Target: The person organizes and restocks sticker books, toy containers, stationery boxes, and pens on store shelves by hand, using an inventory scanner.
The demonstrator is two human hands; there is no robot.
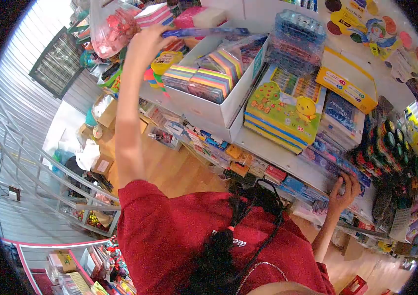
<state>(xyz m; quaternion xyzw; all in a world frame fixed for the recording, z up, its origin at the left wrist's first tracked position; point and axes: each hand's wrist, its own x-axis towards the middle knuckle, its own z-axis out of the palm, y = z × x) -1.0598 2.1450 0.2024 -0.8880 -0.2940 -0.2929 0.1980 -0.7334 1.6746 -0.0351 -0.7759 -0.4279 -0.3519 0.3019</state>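
Observation:
My left hand (148, 42) reaches up to the far left of the shelf, its fingers closed on one end of a long, thin blue packet (206, 32). The packet stretches right over a white box (219, 110) holding colourful striped packs (204, 81) in clear wrap. What the packet contains is too blurred to make out. Low on the right, my right hand (345, 191) rests with fingers apart at the shelf's front edge, against a flat blue-purple pack (334, 157). Between the hands lies a stack of green-yellow crayon boxes (285, 105) with a chick picture.
Clear blue plastic cases (299, 37) stand behind the crayon boxes, near a yellow carton (347, 81). A clear bag of pink-red items (113, 29) hangs at the upper left. Dark hanging goods (393, 142) crowd the right side. A metal railing (37, 162) runs along the left.

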